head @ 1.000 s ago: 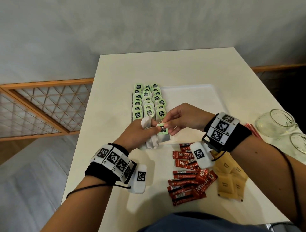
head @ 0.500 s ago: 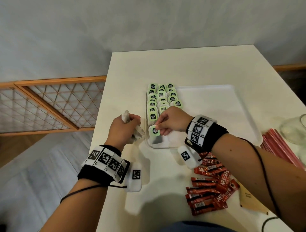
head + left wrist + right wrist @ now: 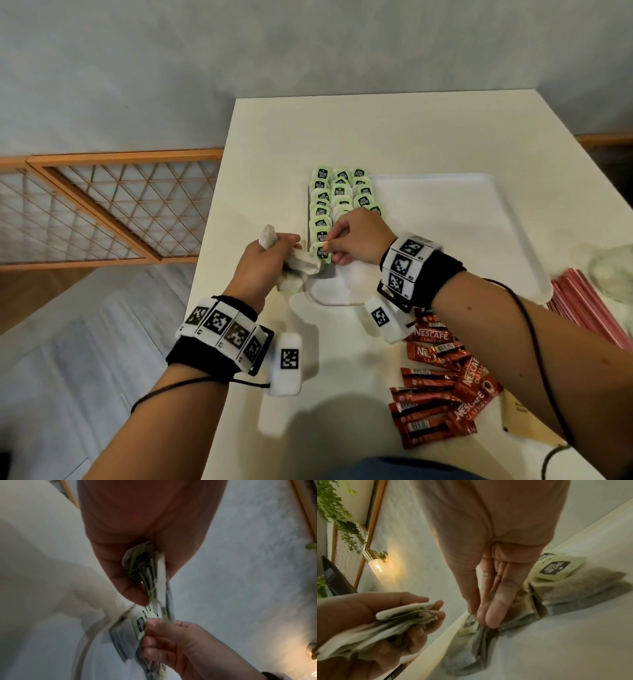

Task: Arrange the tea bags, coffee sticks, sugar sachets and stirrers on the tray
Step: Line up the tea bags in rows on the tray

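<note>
A white tray lies on the table, with rows of green-tagged tea bags along its left side. My left hand grips a bundle of several tea bags just off the tray's near left corner; in the left wrist view the bundle fills its fingers. My right hand pinches the green tag of one tea bag at the near end of the rows. In the right wrist view this tea bag hangs low over the tray floor under my fingertips.
Red coffee sticks lie loose on the table near me, right of centre. Tan sugar sachets are partly hidden under my right forearm. Pink stirrers and a glass jar sit at the right edge. An orange lattice rail stands left.
My right hand took one tea bag from the left hand's bundle and lowered it to the tray's near left corner. The left hand stayed beside the tray with the bundle.
</note>
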### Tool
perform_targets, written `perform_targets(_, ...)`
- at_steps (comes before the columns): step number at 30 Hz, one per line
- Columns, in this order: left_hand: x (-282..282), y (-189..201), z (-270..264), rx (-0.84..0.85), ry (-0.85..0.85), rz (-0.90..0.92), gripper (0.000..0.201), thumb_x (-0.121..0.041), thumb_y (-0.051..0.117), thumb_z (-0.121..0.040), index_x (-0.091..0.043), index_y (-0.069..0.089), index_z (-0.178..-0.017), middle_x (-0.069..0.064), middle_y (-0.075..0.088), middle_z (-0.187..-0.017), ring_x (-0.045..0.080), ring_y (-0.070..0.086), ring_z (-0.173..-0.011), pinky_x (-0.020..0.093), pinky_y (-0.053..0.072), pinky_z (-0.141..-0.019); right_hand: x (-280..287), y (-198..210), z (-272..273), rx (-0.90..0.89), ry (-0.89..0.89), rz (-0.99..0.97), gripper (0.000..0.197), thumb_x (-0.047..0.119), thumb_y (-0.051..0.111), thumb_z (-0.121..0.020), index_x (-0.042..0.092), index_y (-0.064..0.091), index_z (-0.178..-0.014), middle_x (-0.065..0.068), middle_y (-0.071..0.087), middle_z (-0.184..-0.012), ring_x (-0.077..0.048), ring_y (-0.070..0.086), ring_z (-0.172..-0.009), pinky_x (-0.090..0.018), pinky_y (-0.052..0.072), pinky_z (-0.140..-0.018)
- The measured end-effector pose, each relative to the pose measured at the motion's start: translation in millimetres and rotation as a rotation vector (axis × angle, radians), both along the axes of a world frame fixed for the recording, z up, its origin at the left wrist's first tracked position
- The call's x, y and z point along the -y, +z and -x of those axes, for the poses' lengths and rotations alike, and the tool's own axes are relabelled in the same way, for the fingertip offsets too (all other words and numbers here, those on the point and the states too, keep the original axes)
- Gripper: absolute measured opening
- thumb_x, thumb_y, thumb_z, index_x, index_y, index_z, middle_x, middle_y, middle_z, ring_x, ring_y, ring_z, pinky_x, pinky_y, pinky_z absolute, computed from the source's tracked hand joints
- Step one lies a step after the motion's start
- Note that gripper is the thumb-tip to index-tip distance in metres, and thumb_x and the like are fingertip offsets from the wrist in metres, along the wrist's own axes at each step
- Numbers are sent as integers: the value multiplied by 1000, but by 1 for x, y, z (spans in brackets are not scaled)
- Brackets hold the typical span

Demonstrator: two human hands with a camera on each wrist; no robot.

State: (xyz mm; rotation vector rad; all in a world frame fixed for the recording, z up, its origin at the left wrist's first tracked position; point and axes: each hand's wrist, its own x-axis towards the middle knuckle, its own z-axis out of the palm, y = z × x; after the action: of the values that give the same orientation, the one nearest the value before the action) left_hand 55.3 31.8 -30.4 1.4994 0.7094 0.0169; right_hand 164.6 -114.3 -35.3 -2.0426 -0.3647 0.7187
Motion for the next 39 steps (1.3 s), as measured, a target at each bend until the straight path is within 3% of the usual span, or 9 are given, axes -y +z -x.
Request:
perform_targets(5, 13, -3, -5, 34, -21, 37, 18, -23, 56, -97, -12, 69, -101, 12, 73, -94, 19, 67, -83, 28, 51, -68, 19, 18, 13, 53, -73, -162, 23, 13, 79, -79, 7, 68, -98, -12, 67, -75, -21, 66, -61, -37, 61, -64)
perform_targets(10, 30, -7, -16, 12, -75, 22, 21, -24, 57, -96, -10, 72, -98, 16, 74, -94, 28, 70, -89, 38, 54, -82, 47, 29, 32, 217, 277, -109, 47, 14, 89, -63, 23, 69, -105, 1, 61, -104, -17, 67, -73, -20, 54, -69)
perform_targets(13, 39, -4, -18, 1, -119, 51, 27, -29, 60, -94, -6, 73, -86, 7, 73, -72, 20, 65, -68, 31, 51, -68, 59, 27, 26, 264, 208, -123, 26, 10, 84, -72, 19, 75, -94, 4, 71, -94, -15, 68, -77, -26, 55, -75)
perform_targets(16, 44, -2, -17, 8, -180, 6, 41, -45, 58, -93, -7, 74, -91, -7, 63, -53, 10, 56, -53, 25, 44, -60, 71, 28, 18, 289, 181, -121, 12, 14, 78, -79, 23, 76, -86, 9, 73, -83, -9, 65, -75, -25, 54, -73)
perform_targets(21, 47, 2, -11, 29, -134, -54, 43, -52, 60, -90, -11, 75, -86, 3, 69, -69, 12, 59, -57, 27, 46, -61, 84, 40, 8, 274, 189, -76, 10, 13, 73, -83, 23, 71, -82, 1, 72, -84, -11, 65, -76, -26, 52, -73)
perform_targets(25, 45, 12, -9, 149, -9, -287, 15, -34, 69, -88, -21, 72, -81, -5, 73, -77, 7, 65, -68, 23, 49, -66, 85, 56, 0, 288, 286, 68, 10, 13, 70, -84, 21, 69, -78, 5, 69, -76, -3, 59, -66, -22, 48, -66)
perform_targets(31, 66, 25, -4, 279, -482, -658, 16, -30, 81, -76, -24, 67, -84, -11, 67, -77, -9, 57, -69, 5, 38, -62, 75, 68, -1, 343, 418, 270, 4, 17, 68, -81, 15, 71, -80, 9, 64, -69, -5, 56, -64, -23, 45, -64)
perform_targets(35, 72, 16, -9, 238, -483, -635, 17, -23, 74, -81, -20, 63, -68, -5, 72, -74, 8, 61, -72, 19, 41, -60, 71, 68, -3, 333, 375, 225, 4, 19, 71, -79, 16, 73, -80, 9, 68, -70, -2, 57, -63, -23, 48, -65)
perform_targets(39, 69, 14, -7, 191, -403, -501, 17, -29, 70, -86, -16, 69, -76, -9, 73, -71, 0, 62, -67, 9, 43, -58, 77, 60, -8, 248, 354, 163, 9, 22, 78, -79, 18, 74, -87, 6, 72, -75, -2, 64, -68, -25, 53, -67)
